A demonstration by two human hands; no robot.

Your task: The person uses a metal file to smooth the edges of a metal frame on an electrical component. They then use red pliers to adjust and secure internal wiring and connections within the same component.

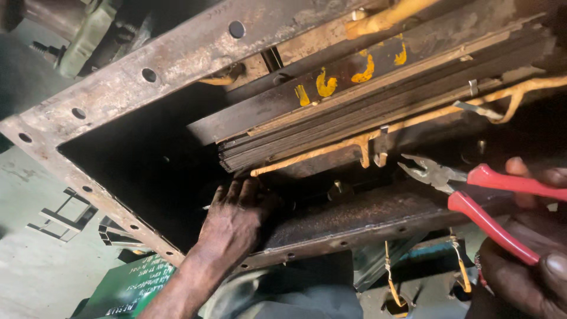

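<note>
Right hand (525, 266) at lower right, fingers clenched round red-handled pliers (472, 198), jaws parted, tips near a bracket (378, 156).
Left hand (236, 218) reaches into the rusty steel frame (136, 77), fingers loosely spread, grasping nothing, touching the underside of the stacked dark plates (354, 124). Yellowed wire (319, 152) runs along the stack's lower edge.

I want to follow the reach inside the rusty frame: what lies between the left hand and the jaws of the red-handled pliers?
In the head view, between the left hand and the pliers lies a dark gap with a small brass-coloured fitting.
</note>
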